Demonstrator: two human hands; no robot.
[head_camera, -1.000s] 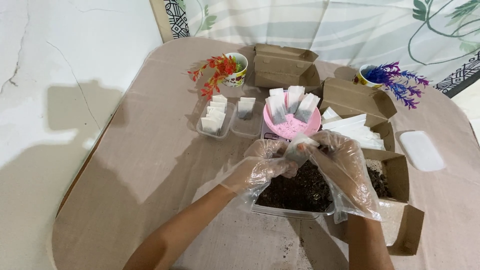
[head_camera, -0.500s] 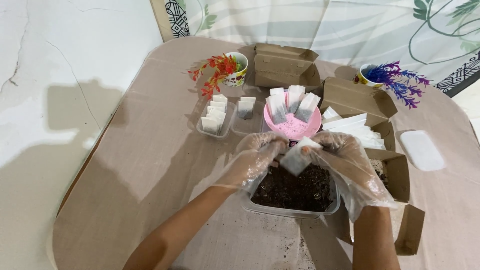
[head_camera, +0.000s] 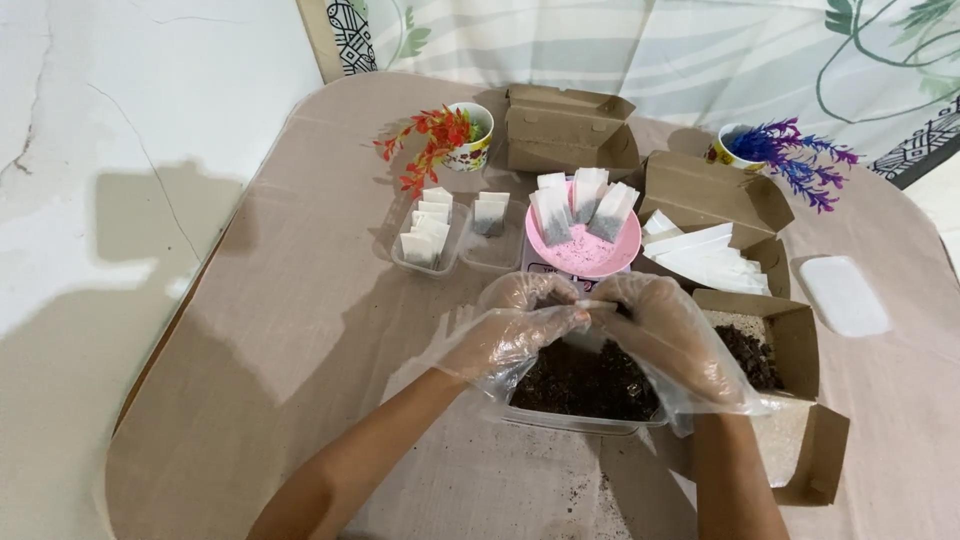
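Your 2 gloved hands, left hand (head_camera: 515, 335) and right hand (head_camera: 665, 335), have drawn together over the tray of dark soil (head_camera: 585, 385); fingertips now pinch something hidden, where a white sachet showed before.

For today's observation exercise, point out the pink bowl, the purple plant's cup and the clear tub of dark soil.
pink bowl (head_camera: 585, 258), head view, bare inner floor.
purple plant's cup (head_camera: 722, 152), head view, outer wall.
clear tub of dark soil (head_camera: 580, 422), head view, near rim.

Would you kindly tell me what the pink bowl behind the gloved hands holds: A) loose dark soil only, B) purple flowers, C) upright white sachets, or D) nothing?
C: several white sachets stand upright in the pink bowl, just beyond both hands.
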